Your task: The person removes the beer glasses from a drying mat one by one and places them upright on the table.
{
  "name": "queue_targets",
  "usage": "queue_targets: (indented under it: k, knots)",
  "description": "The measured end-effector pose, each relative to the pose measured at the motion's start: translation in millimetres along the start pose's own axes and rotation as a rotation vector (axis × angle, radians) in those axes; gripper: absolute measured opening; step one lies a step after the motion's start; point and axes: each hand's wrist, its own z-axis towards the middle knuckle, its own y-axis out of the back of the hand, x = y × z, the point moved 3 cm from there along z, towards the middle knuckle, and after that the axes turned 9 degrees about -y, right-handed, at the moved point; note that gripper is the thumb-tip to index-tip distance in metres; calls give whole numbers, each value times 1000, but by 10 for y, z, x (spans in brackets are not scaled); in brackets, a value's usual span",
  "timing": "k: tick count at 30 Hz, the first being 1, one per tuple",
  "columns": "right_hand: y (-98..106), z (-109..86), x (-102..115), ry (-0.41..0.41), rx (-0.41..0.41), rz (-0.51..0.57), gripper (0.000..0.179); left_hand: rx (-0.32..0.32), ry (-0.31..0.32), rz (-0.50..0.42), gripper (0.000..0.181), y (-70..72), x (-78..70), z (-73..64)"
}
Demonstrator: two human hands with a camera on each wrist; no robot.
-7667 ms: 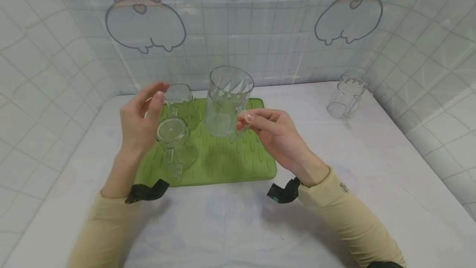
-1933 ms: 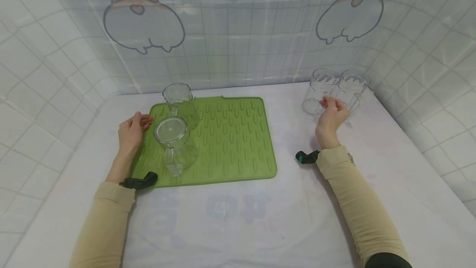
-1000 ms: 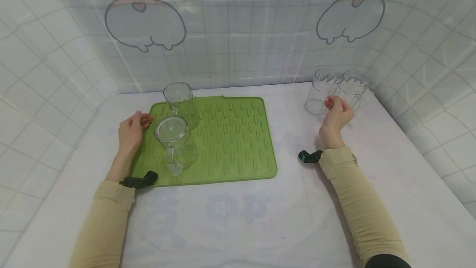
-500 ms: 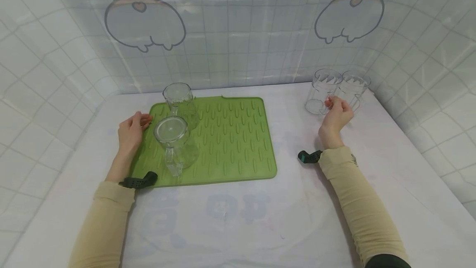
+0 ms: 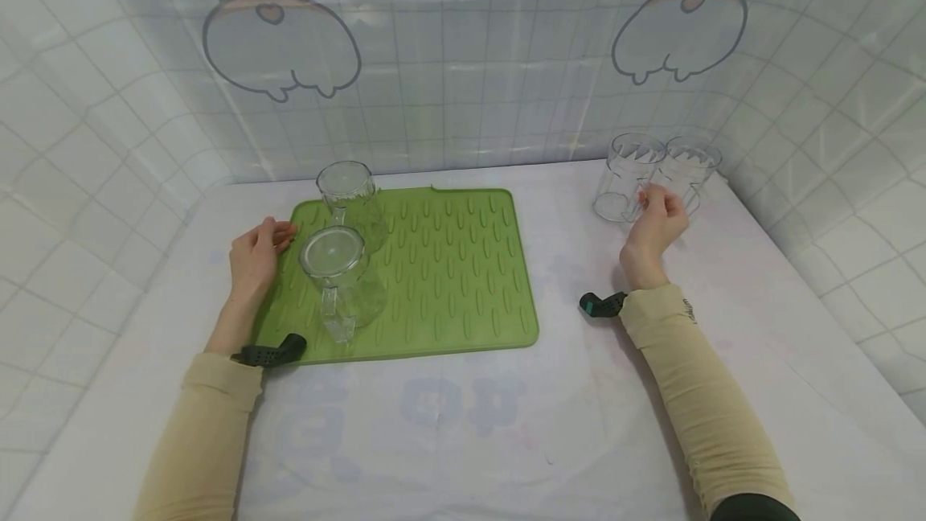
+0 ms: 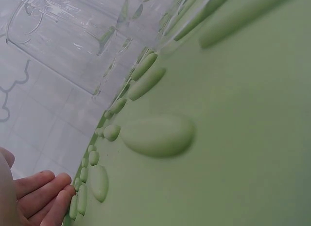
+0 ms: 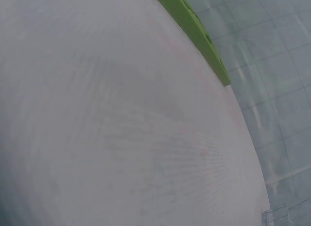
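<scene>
My right hand [image 5: 654,223], fingers curled, appears to pinch the handle [image 5: 636,201] of the inner clear mug [image 5: 613,179] at the far right of the desk [image 5: 434,441], though the see-through walls make the exact grip hard to confirm. The outer clear mug [image 5: 693,163] stands so close beside it that a sideways tug or a twist of the wrist could knock the pair together and tip one. My left hand [image 5: 253,257], loosely bent and holding nothing, lies at the edge of the green mat [image 5: 456,264], where a careless nudge could upset the front mug [image 5: 334,257] or the rear mug [image 5: 347,190] upon it.
</scene>
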Motion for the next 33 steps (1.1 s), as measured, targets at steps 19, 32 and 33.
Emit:
queue_targets:
  k: [19, 32, 33]
  knots:
    - [-36, -78, 140, 22, -111, -136, 21, -5, -16, 4, 62, 4, 21, -2]
    - [-273, -501, 365, 220, 10, -271, 29, -3, 5, -17, 58, 2, -13, 6]
    - [-303, -566, 400, 223, 34, -275, 29, 2, 11, -14, 58, 4, -14, 8]
